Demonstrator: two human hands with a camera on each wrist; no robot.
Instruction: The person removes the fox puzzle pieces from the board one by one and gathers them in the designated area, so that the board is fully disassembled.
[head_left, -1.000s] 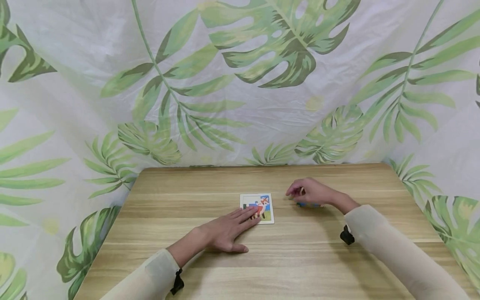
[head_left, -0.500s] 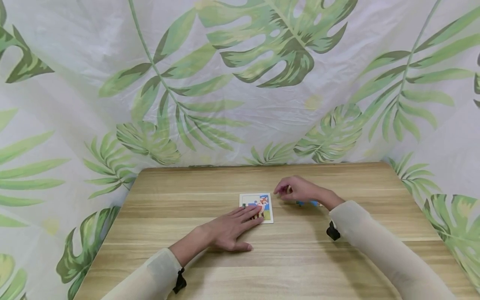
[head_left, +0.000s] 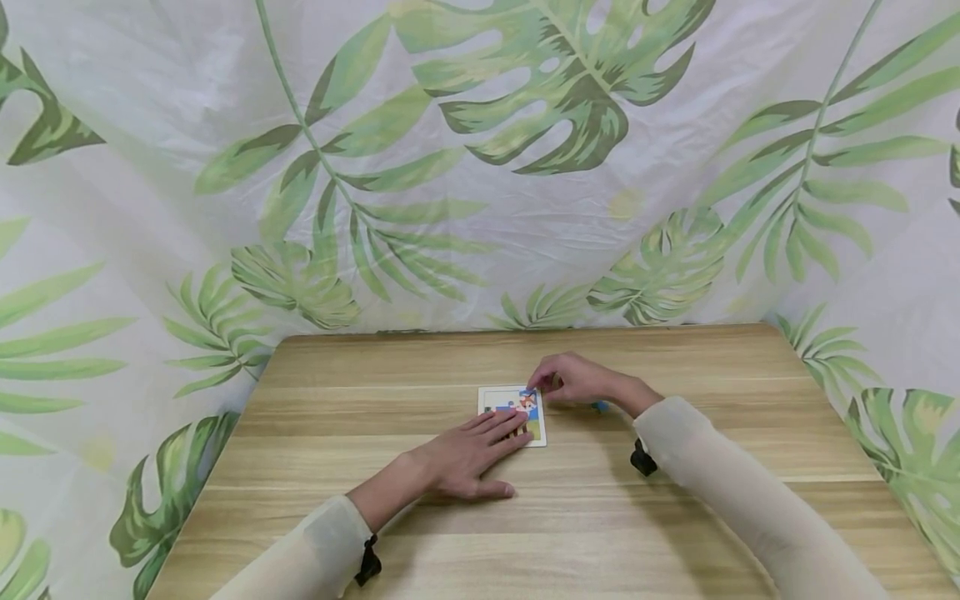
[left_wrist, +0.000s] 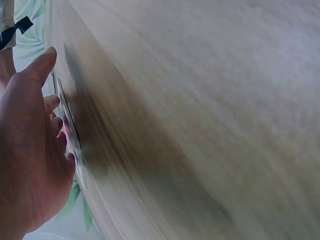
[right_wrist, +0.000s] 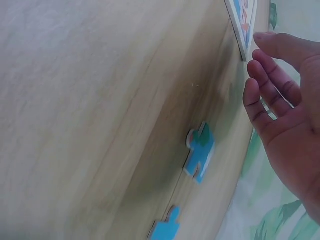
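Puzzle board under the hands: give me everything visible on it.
The puzzle board is a small, thin square with a pale border, lying flat on the wooden table near its middle. Its picture shows a fox-like orange animal on blue sky and green ground. The left hand rests straight fingers on its near edge; the right hand touches its far right corner with its fingertips.
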